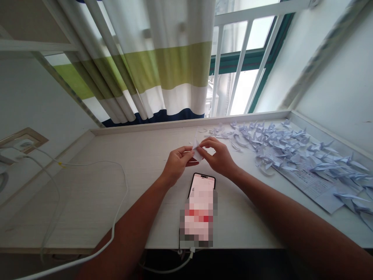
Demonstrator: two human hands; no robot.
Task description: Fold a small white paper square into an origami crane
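While a white cable (127,186) loops over the left part of the pale desk (87,186), I can see the person's left hand (176,163) with thumb and fingers closed on the near left side of a small folded white paper (197,153), held between the two hands just beyond the top end of a lit phone (201,187). Across from it the right hand (219,156) pinches the paper between thumb and forefinger, and farther right many folded paper pieces (279,146) lie heaped, some on a printed sheet (310,186).
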